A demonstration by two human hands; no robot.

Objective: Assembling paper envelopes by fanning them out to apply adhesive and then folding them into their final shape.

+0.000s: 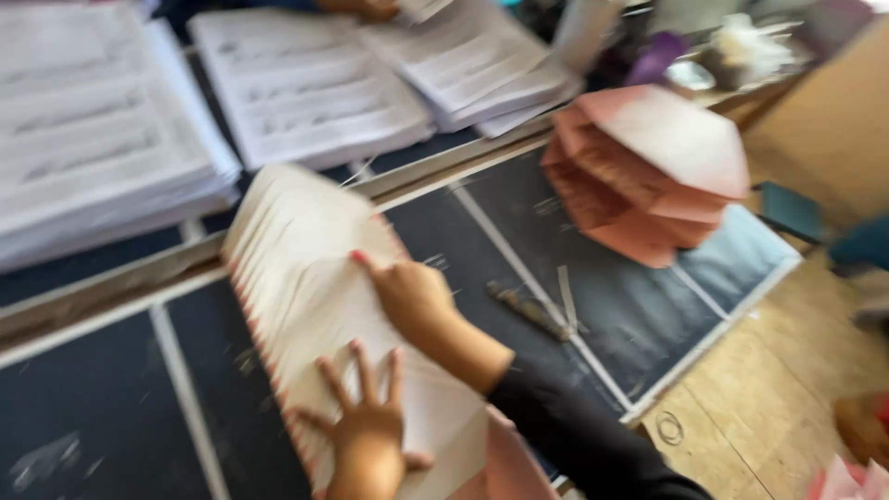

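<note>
A fanned stack of cream and pink paper sheets (301,250) lies across a dark panel table (111,398). My left hand (366,426) is spread flat on the near part of the fanned stack, fingers apart. My right hand (412,296), in a black sleeve, rests on the stack's right edge with fingers curled over the sheets. The picture is blurred by motion.
A second pile of folded pink sheets (648,171) sits at the table's right end. Several stacks of printed white sheets (306,83) lie along the far side. A small dark stick-like tool (528,310) lies on the table. A wooden floor (769,398) shows at right.
</note>
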